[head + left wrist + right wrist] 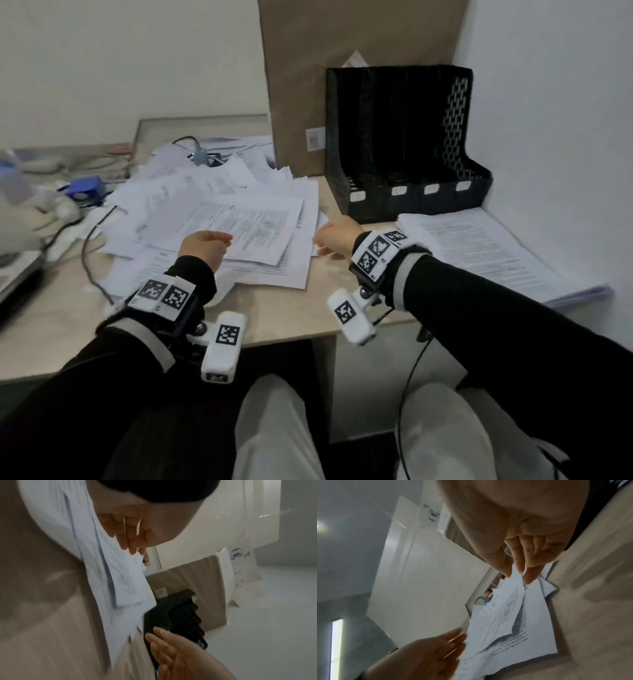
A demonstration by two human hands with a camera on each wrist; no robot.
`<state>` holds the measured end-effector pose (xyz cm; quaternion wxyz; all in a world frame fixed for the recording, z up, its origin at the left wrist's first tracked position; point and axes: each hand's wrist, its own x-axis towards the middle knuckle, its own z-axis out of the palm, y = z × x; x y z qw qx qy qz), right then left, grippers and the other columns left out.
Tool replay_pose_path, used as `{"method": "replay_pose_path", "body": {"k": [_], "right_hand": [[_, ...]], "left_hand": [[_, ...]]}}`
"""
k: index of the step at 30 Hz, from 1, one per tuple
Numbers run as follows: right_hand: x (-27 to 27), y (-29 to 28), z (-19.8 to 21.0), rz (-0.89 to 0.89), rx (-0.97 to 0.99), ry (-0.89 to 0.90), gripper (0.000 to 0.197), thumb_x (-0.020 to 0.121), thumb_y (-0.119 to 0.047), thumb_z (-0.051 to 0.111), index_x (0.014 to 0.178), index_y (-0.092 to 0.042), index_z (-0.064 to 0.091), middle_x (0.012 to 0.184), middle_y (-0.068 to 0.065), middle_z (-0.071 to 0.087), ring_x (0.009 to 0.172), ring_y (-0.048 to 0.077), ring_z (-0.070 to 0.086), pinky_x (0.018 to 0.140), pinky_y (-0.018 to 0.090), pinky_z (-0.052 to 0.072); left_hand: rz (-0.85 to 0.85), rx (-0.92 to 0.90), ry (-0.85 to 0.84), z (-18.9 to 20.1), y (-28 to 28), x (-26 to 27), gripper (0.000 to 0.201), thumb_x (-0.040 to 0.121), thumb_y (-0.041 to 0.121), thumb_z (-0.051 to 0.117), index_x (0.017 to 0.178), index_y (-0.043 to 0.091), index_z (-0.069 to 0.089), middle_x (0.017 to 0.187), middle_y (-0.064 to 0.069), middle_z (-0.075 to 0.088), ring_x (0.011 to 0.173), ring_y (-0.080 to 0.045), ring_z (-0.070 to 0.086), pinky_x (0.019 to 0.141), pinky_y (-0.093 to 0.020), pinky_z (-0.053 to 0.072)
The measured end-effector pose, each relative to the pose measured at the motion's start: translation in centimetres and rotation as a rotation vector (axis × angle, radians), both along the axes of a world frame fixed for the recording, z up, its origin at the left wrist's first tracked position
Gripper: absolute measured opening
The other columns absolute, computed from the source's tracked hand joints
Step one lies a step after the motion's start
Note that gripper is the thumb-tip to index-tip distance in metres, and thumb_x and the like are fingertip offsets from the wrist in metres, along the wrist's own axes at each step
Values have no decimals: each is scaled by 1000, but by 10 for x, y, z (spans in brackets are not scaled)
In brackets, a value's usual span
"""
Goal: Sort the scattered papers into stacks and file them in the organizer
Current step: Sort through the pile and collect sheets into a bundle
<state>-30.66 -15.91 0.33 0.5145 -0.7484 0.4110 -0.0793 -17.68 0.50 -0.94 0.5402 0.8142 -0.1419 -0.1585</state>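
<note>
A loose heap of printed papers (219, 212) covers the middle of the beige desk (274, 315). A black mesh organizer (404, 144) with several slots, which look dark and empty, stands at the back right. A squared stack of papers (496, 253) lies in front of it to the right. My left hand (219, 240) hovers over the heap's near edge with fingers (452, 639) straight beside a sheet's edge. My right hand (322, 240) is at the heap's right edge, and its extended fingers (520, 563) reach a sheet's corner. Neither hand holds anything.
A tall brown cardboard panel (342, 68) leans on the wall behind the organizer. A black cable (89, 246) loops across the desk's left part, near a blue object (84, 190) and white clutter. A laptop edge (17, 274) shows at far left.
</note>
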Motion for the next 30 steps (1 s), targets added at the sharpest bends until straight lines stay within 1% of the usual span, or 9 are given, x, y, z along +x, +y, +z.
{"method": "replay_pose_path", "body": {"k": [3, 6, 11, 15, 19, 22, 26, 28, 30], "right_hand": [[39, -3, -10, -22, 34, 12, 30, 91, -9, 58, 119, 2, 54, 71, 5, 56, 60, 13, 59, 38, 17, 44], [66, -9, -19, -43, 51, 25, 24, 88, -12, 63, 107, 3, 58, 69, 10, 61, 61, 20, 62, 52, 27, 46], [90, -4, -28, -51, 82, 52, 14, 91, -9, 60, 81, 0, 57, 44, 4, 57, 19, 5, 43, 28, 9, 29], [106, -2, -34, -16, -35, 115, 32, 94, -17, 56, 64, -10, 49, 63, 2, 51, 50, 12, 49, 62, 22, 42], [109, -13, -35, 138, -370, 205, 18, 96, -10, 44, 92, -10, 62, 96, 9, 60, 93, 24, 60, 73, 28, 43], [104, -36, -30, -59, -389, -5, 23, 90, -5, 44, 71, -7, 57, 82, 12, 54, 78, 24, 51, 66, 27, 35], [92, -61, 1, -48, -435, -168, 18, 89, -5, 47, 86, 9, 57, 86, 24, 60, 82, 34, 58, 65, 27, 34], [79, -65, 21, 19, -440, -223, 13, 90, -6, 49, 83, 0, 58, 77, 9, 58, 75, 19, 54, 60, 23, 39], [70, -69, 38, 89, -433, -267, 11, 92, -7, 51, 85, -9, 59, 72, -5, 56, 68, 6, 51, 59, 10, 41]], "left_hand": [[91, 94, -52, -3, 33, 30, 37, 88, -7, 40, 112, 2, 65, 85, -5, 61, 75, -16, 52, 61, -13, 41], [127, 173, -17, -9, 51, 53, 36, 88, -4, 41, 115, 5, 63, 107, -12, 63, 87, -21, 51, 75, -23, 38], [62, 267, 101, -18, 55, 66, 38, 89, -2, 50, 125, 4, 56, 131, -17, 55, 121, -34, 50, 101, -35, 40], [74, 267, 131, -24, 54, 71, 42, 88, 1, 54, 130, 5, 52, 133, -17, 53, 124, -32, 48, 102, -35, 38], [114, 202, 176, -25, 56, 76, 46, 86, 4, 57, 131, 7, 51, 133, -15, 53, 124, -31, 48, 106, -37, 37], [149, 136, 123, -18, 56, 79, 45, 85, 4, 57, 129, 8, 52, 131, -15, 54, 122, -30, 50, 106, -39, 40], [92, -42, -33, 12, 49, 75, 33, 85, 0, 55, 117, 9, 60, 122, -13, 62, 100, -20, 55, 87, -28, 43], [41, -89, -133, 31, 42, 72, 29, 84, 0, 57, 110, 13, 61, 115, -8, 64, 99, -20, 58, 83, -27, 42], [0, -59, -244, 48, 37, 70, 34, 83, 4, 63, 115, 14, 60, 115, -3, 62, 107, -20, 58, 86, -27, 43]]}}
